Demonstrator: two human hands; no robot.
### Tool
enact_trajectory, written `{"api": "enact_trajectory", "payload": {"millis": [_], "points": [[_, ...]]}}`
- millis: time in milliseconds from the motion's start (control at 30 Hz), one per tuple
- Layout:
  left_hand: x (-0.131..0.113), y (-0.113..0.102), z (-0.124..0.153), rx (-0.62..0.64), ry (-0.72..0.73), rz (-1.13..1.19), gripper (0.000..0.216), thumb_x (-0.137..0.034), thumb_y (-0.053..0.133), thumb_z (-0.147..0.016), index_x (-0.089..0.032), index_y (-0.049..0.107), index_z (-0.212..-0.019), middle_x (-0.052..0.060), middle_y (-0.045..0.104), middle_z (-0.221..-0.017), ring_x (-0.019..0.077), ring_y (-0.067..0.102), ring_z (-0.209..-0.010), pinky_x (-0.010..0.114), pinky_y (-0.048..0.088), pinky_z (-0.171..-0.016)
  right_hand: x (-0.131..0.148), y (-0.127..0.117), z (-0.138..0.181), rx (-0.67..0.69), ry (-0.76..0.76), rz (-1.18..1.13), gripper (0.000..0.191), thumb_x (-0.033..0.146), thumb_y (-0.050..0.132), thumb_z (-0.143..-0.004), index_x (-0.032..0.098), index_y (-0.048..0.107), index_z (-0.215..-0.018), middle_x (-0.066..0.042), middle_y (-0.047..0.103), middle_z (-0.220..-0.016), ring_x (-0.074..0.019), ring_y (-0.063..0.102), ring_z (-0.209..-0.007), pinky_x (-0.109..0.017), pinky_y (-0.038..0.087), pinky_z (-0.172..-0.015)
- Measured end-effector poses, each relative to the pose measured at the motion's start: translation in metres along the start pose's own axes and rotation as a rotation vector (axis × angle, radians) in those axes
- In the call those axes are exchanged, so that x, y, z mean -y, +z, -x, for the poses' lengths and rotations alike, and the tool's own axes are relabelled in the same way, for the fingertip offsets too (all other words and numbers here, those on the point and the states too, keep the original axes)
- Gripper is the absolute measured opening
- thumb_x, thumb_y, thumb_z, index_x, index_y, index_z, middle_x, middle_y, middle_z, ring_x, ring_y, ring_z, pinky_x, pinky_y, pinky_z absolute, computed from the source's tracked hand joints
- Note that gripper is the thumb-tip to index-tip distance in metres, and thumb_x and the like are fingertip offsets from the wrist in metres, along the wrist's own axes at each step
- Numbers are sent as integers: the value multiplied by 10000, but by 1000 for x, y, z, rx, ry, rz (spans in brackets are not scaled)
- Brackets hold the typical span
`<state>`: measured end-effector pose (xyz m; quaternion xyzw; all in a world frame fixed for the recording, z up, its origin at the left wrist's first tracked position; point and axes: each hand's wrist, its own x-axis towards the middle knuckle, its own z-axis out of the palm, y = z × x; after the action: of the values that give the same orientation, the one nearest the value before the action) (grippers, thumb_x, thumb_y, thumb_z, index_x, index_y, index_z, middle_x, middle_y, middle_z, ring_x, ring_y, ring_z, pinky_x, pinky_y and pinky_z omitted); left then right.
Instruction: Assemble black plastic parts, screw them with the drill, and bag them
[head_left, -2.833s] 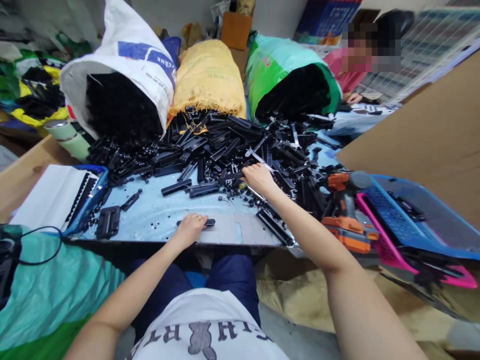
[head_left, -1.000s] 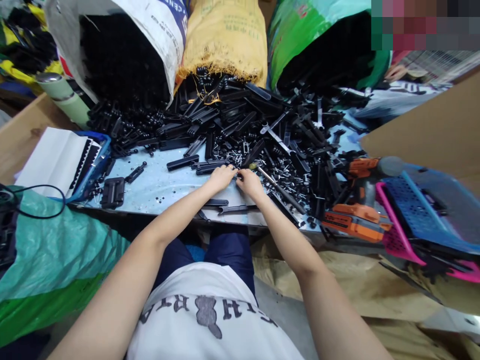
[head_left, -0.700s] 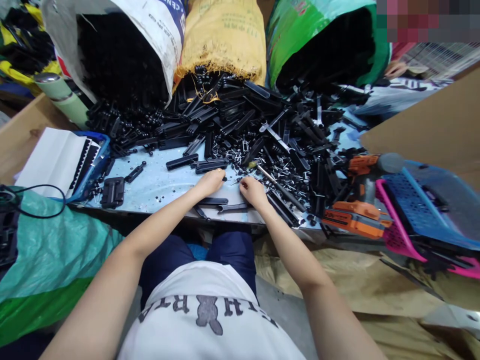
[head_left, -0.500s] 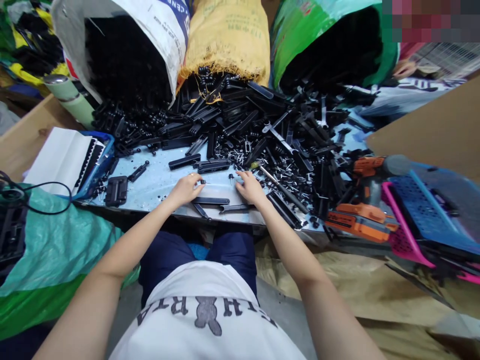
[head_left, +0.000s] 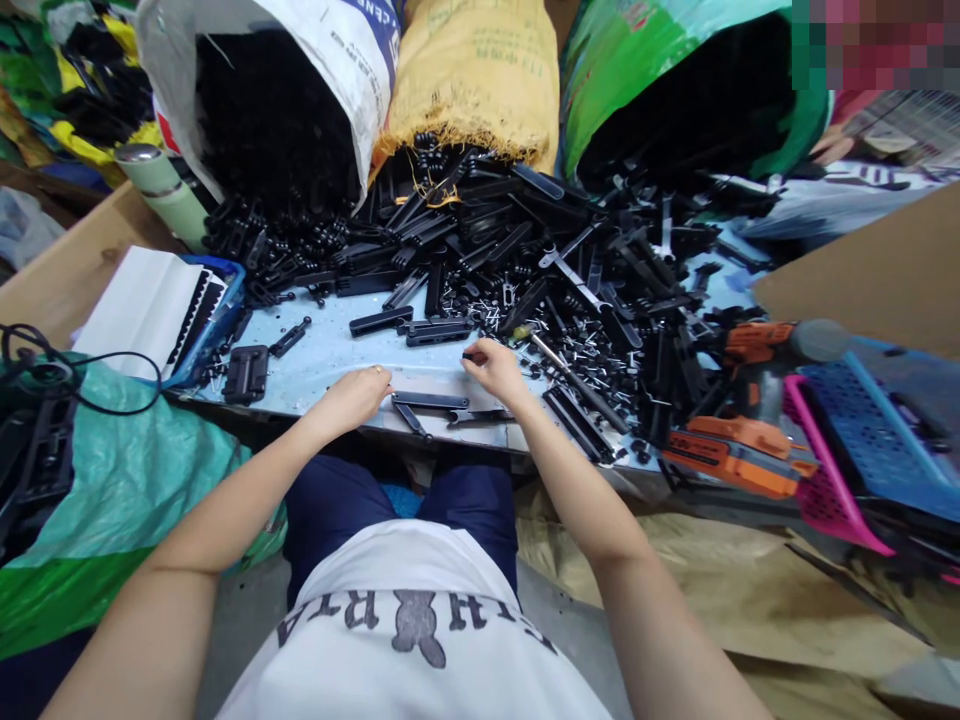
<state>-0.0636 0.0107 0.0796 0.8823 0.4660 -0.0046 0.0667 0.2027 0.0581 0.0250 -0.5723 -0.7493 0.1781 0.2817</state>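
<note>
My left hand [head_left: 352, 396] rests curled at the near edge of the pale blue table [head_left: 322, 355], its fingertips at the left end of a flat black plastic strip [head_left: 430, 401]. Whether it grips the strip I cannot make out. My right hand [head_left: 491, 367] hovers just above and right of that strip, fingers pinched on a small dark piece [head_left: 473, 355] too small to name. Behind both hands spreads a big heap of black plastic parts [head_left: 525, 250]. A screwdriver [head_left: 562, 370] lies just right of my right hand.
Three open sacks stand at the back: white [head_left: 285, 90], yellow [head_left: 476, 75], green [head_left: 675, 90]. An orange power drill [head_left: 739, 400] and blue and pink baskets [head_left: 862, 440] sit at right. A blue tray with white sheets [head_left: 161, 310] and a green bottle [head_left: 161, 190] are at left.
Both hands drew back from the heap toward the near table edge. The left hand slid left and down to the strip's end; the right hand stays pinched on a small piece.
</note>
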Motion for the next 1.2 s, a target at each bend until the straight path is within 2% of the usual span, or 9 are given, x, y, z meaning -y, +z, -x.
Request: {"api": "enact_trajectory", "payload": {"millis": [133, 333, 467, 667, 967, 1100, 1200], "points": [[-4, -1, -5, 0, 31, -40, 186, -199, 416, -929, -120, 583, -909, 112, 620, -865, 231, 629, -831, 307, 459, -712, 2, -15, 25, -98, -14, -280, 198, 371, 653, -744, 179, 609, -756, -28, 634, -738, -152, 613, -653, -295, 524, -645], [-6, 0, -6, 47, 61, -55, 188, -193, 411, -930, -117, 581, -906, 102, 623, -858, 221, 629, -825, 295, 462, -714, 11, -21, 51, -96, -15, -427, 276, 434, 665, -760, 190, 672, -888, -43, 658, -830, -150, 643, -712, -295, 560, -677], [-10, -1, -6, 18, -11, -86, 206, -173, 386, -931, -102, 579, -913, 117, 616, -867, 233, 623, -854, 305, 462, -726, 16, -17, 59, -93, -63, -419, 246, 428, 643, -790, 194, 689, -850, -51, 664, -827, -159, 645, -752, -289, 563, -667], [-13, -2, -10, 56, 93, -65, 200, -167, 393, -927, -108, 583, -907, 113, 626, -868, 227, 627, -848, 304, 464, -726, 16, -12, 64, -76, -106, -387, 216, 408, 615, -818, 206, 692, -837, -52, 667, -814, -168, 641, -778, -297, 569, -665], [4, -1, -12, 47, 49, 69, 152, -183, 458, -910, -134, 592, -855, 94, 637, -848, 213, 636, -821, 283, 453, -714, 19, -15, 66, -98, -106, -345, 215, 410, 598, -827, 218, 693, -833, -52, 667, -801, -169, 639, -769, -293, 566, -646], [1, 1, -12, 5, -19, 63, 179, -208, 445, -920, -120, 595, -881, 106, 630, -850, 223, 636, -829, 296, 465, -721, 20, -15, 66, -109, -90, -333, 213, 408, 599, -826, 217, 694, -827, -53, 672, -804, -174, 641, -778, -299, 566, -651], [-5, 12, -10, -49, 28, 23, 146, -174, 469, -903, -113, 601, -887, 109, 632, -834, 228, 639, -838, 312, 486, -741, 21, -15, 66, -122, -112, -335, 198, 389, 598, -832, 215, 692, -832, -53, 671, -803, -170, 641, -771, -290, 564, -645]]}}
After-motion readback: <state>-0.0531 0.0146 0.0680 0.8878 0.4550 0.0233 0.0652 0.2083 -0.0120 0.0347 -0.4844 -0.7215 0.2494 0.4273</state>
